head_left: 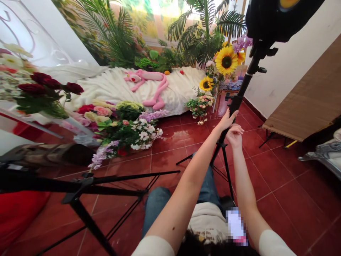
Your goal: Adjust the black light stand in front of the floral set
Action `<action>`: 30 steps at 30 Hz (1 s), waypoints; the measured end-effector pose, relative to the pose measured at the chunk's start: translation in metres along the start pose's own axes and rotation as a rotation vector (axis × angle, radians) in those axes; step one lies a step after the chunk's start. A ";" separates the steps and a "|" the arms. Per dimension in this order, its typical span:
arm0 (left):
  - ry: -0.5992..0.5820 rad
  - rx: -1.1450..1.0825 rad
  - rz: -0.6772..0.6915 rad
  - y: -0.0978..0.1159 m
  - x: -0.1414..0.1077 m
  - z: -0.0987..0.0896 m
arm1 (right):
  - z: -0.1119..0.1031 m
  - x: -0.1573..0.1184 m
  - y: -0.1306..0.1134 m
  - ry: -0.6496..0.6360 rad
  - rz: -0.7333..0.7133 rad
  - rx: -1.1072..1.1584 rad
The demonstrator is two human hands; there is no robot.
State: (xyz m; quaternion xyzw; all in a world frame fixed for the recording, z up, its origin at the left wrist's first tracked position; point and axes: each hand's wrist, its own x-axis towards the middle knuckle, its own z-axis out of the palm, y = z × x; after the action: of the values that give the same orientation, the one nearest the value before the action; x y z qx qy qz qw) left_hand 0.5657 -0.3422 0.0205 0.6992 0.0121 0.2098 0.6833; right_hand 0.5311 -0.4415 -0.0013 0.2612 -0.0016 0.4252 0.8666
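A black light stand [243, 83] leans to the right in front of me, with a large black lamp head [277, 21] at its top. My left hand [227, 120] is closed around its pole, just below a clamp knob. Just under it, my right hand [234, 135] is beside the pole with its fingers loosely bent and apart; I see nothing held in it. The stand's tripod legs [225, 156] spread on the red tiled floor [282, 177] beyond my knees.
Another black tripod [106, 186] stands close on the left. Artificial flowers [125, 124] and a pink plush toy [154, 78] on white cloth [106, 85] are ahead. Sunflowers [226, 60] stand near the lamp stand. A brown panel [306, 96] leans at right. A blurred phone-like object [236, 225] lies at my lap.
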 end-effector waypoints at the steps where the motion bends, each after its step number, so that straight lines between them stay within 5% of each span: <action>1: -0.002 -0.003 -0.015 0.001 -0.001 0.000 | -0.001 0.003 -0.002 0.030 -0.012 0.024; 4: 0.005 -0.032 -0.061 0.004 -0.004 -0.001 | -0.005 0.014 -0.009 0.200 -0.206 -0.317; 7: -0.012 -0.082 -0.090 0.006 -0.007 -0.002 | -0.003 0.021 -0.016 0.367 -0.603 -1.157; 10: -0.031 -0.100 -0.056 0.006 -0.008 -0.002 | 0.010 0.014 -0.024 0.317 -0.867 -2.094; 13: -0.025 -0.111 -0.025 0.002 -0.006 0.000 | 0.032 -0.001 -0.030 0.120 -0.713 -2.872; 15: -0.024 -0.111 -0.013 -0.003 -0.004 0.001 | 0.048 -0.009 -0.032 -0.015 -0.550 -3.162; 18: 0.006 -0.085 0.049 -0.013 -0.001 0.002 | 0.065 -0.012 -0.036 -0.110 -0.485 -3.186; 23: 0.044 -0.008 0.164 -0.035 0.007 0.007 | 0.070 0.020 -0.037 0.062 -0.696 -2.810; 30: 0.122 0.013 0.160 -0.037 0.008 0.007 | 0.057 0.080 -0.017 0.255 -0.777 -2.865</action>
State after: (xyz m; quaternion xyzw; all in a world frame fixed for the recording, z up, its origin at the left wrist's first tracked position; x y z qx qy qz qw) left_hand 0.5851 -0.3443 -0.0127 0.6882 -0.0006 0.3058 0.6579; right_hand 0.6072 -0.4165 0.0579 -0.8454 -0.2657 -0.1701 0.4311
